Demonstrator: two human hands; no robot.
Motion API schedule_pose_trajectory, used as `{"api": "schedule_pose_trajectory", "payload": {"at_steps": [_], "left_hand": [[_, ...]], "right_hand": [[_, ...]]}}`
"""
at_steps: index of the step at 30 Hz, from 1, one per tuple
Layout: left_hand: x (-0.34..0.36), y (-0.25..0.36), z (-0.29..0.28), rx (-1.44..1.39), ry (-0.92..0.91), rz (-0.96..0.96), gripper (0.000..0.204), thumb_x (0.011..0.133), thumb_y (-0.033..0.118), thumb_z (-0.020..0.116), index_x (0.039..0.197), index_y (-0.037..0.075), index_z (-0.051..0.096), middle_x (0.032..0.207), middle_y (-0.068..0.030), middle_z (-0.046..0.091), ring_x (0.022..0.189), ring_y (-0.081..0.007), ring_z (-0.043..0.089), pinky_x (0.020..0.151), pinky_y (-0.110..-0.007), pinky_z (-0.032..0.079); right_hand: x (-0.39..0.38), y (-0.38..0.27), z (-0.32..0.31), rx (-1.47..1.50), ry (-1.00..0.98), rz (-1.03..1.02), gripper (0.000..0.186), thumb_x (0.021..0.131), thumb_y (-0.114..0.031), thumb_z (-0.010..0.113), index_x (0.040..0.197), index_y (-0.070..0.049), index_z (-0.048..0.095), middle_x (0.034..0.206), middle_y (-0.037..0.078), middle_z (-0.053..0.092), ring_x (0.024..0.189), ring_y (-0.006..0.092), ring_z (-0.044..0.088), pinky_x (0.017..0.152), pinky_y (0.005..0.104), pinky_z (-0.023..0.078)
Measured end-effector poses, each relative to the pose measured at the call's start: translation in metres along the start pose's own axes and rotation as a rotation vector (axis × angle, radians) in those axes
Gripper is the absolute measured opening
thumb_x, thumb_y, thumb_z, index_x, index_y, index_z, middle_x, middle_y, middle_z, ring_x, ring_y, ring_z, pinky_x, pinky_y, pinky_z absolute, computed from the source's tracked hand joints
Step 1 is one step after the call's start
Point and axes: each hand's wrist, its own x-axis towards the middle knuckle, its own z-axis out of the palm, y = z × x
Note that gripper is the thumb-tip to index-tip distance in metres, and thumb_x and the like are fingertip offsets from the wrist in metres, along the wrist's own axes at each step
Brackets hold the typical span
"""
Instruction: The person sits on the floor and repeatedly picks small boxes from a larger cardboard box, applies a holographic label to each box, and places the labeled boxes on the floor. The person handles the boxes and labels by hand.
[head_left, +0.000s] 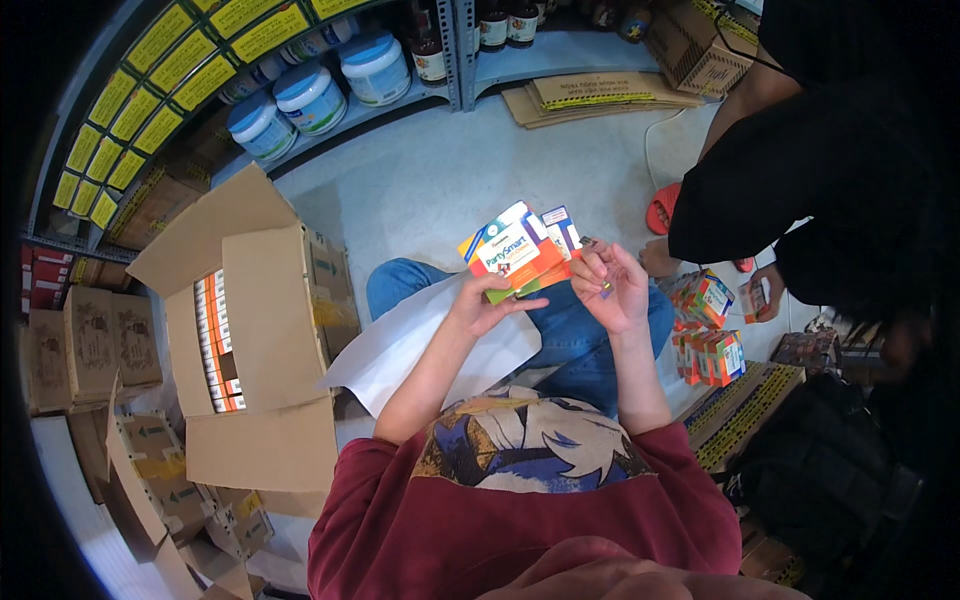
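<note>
I sit with my jeans-clad legs (pixel 401 283) under a white sheet (pixel 426 368). My left hand (pixel 482 303) grips an orange, white and green carton (pixel 505 243) at its lower left. My right hand (pixel 612 287), just to the right, has its fingers closed on a second, narrower carton (pixel 558 228) with a blue-and-white top, partly behind the first. A small dark item (pixel 587 241) at those fingertips is too small to name. Two piles of similar colourful cartons (pixel 706 300) (pixel 710 358) lie on the floor at my right.
An open cardboard box (pixel 275 325) of white-and-orange cartons stands at my left, beside more boxes (pixel 90 350). Metal shelves (pixel 435 94) hold tubs and bottles. A co-worker in black (pixel 765 190) crouches at my right, hand (pixel 765 298) on a carton. Flattened cardboard (pixel 610 95) lies ahead.
</note>
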Motion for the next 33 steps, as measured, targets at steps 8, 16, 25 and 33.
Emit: {"api": "schedule_pose_trajectory", "payload": {"at_steps": [8,16,25,33], "left_hand": [[0.004,0.017,0.019,-0.089,0.100,-0.048,0.056,0.080,0.029,0.051,0.131,0.008,0.041,0.127,-0.0154,0.051,0.117,-0.0334,0.050,0.095,-0.060,0.039],[0.034,0.005,0.033,0.253,0.344,0.228,0.049,0.083,0.043,0.051,0.118,0.008,0.053,0.109,-0.0078,0.062,0.097,-0.0197,0.062,0.081,-0.035,0.050],[0.042,0.001,0.030,0.136,0.322,0.374,0.040,0.084,0.020,0.057,0.116,0.001,0.041,0.105,-0.0120,0.058,0.094,-0.0190,0.062,0.078,-0.031,0.053],[0.045,-0.001,0.025,0.134,0.334,0.410,0.042,0.084,0.020,0.058,0.116,0.002,0.038,0.105,-0.0131,0.057,0.094,-0.0199,0.062,0.079,-0.032,0.053]], "right_hand": [[-0.003,0.009,0.002,-0.447,0.133,0.081,0.021,0.089,-0.011,0.056,0.105,0.002,0.061,0.068,-0.004,0.046,0.061,0.0049,0.038,0.054,0.0188,0.030],[0.018,0.033,0.022,-1.164,0.294,-0.078,0.012,0.076,-0.001,0.070,0.087,-0.002,0.067,0.062,-0.011,0.042,0.057,-0.0018,0.036,0.055,0.0159,0.031],[0.030,0.032,0.007,-1.266,0.376,-0.013,0.003,0.077,-0.003,0.069,0.079,-0.002,0.067,0.059,-0.012,0.040,0.055,-0.0015,0.033,0.051,0.0163,0.029],[0.032,0.035,0.008,-1.236,0.362,-0.006,0.004,0.078,-0.004,0.069,0.079,-0.001,0.067,0.059,-0.011,0.043,0.055,-0.0013,0.033,0.051,0.0162,0.028]]}}
